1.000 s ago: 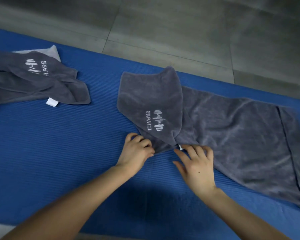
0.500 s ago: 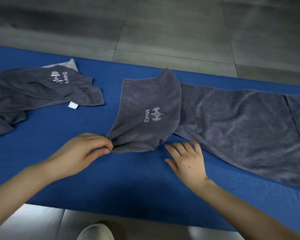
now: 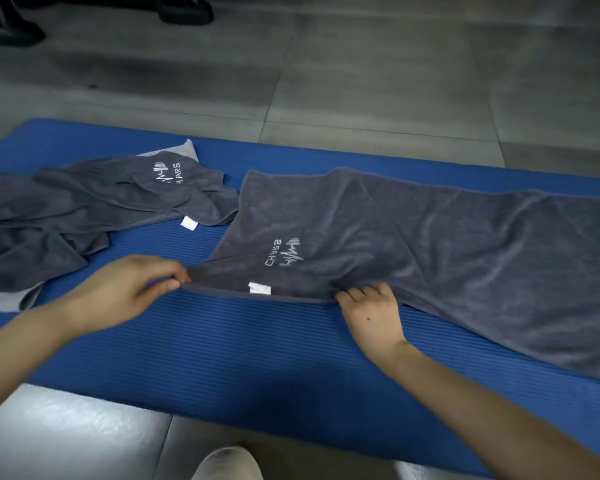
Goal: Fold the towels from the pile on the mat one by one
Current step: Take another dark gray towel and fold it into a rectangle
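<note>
A long grey towel (image 3: 465, 244) with a white logo lies spread across the blue mat (image 3: 222, 348), reaching past the right edge of view. My left hand (image 3: 132, 289) pinches its near left corner, pulled out to the left. My right hand (image 3: 371, 310) holds the near edge further right, fingers curled on the cloth. A small white tag (image 3: 260, 288) shows on the edge between my hands. A crumpled pile of grey towels (image 3: 84, 209) lies on the left part of the mat.
Grey tiled floor (image 3: 361, 81) surrounds the mat. Dark feet of some equipment (image 3: 184, 10) stand at the far top left. A light shoe tip (image 3: 227, 464) shows at the bottom edge, near the mat's front edge.
My left hand has drawn the towel's folded-over left end out to the left, flattening it. My right hand stayed on the near edge. The view has tilted up.
</note>
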A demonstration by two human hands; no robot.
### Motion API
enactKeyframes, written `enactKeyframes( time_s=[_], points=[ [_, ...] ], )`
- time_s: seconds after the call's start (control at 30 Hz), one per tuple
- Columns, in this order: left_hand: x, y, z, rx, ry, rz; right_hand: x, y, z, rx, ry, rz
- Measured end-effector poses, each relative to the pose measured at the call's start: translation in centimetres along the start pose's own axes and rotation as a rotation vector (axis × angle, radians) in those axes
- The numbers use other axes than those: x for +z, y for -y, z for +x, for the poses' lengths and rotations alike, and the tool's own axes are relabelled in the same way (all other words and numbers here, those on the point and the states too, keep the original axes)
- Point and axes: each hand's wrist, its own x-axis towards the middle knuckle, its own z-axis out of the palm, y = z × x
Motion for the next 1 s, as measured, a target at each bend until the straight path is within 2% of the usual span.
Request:
enactKeyframes(
  time_s=[0.07, 0.13, 0.2, 0.3, 0.37, 0.4, 0.43, 0.5, 0.63, 0.73, 0.83, 1.0],
  points=[
    [0.6, 1.4, -0.7, 0.064, 0.079, 0.17, -1.0, -0.2, -0.1, -0.003, 0.006, 0.087],
    [0.8, 3.1, -1.1, 0.056, 0.101, 0.287, -2.7, 0.5, -0.5, -0.07, 0.084, 0.263],
    [1.1, 4.7, -1.7, -0.001, 0.146, 0.357, -4.7, 2.0, -0.7, -0.141, 0.347, 0.443],
    [1.6, 4.4, -1.9, -0.178, 0.49, 0.349, -5.7, 3.3, -1.0, -0.207, 0.774, 0.577],
    [2.4, 2.7, -1.6, -0.296, 0.746, 0.296, -5.2, 3.0, -1.1, -0.22, 0.961, 0.615],
    [3.0, 2.1, -1.2, -0.313, 0.807, 0.279, -5.0, 2.7, -1.1, -0.185, 1.006, 0.648],
    [3.4, 1.6, -0.5, -0.302, 0.797, 0.282, -4.8, 2.2, -0.8, -0.128, 1.001, 0.685],
    [4.0, 1.1, 1.2, -0.262, 0.601, 0.327, -4.4, 1.0, 0.4, -0.009, 0.877, 0.701],
    [6.2, 1.6, 6.1, -0.212, 0.178, 0.276, -3.5, -2.0, 4.3, 0.094, 0.579, 0.517],
    [6.9, 1.9, 11.0, -0.221, -0.057, 0.288, -2.6, -4.0, 8.3, 0.143, 0.391, 0.417],
    [6.4, 2.8, 16.2, -0.219, -0.174, 0.394, -1.2, -5.5, 12.9, 0.214, 0.3, 0.344],
    [5.4, 5.2, 23.0, -0.48, -0.243, 0.515, 1.4, -7.8, 21.0, 0.328, 0.284, 0.253]
  ],
)
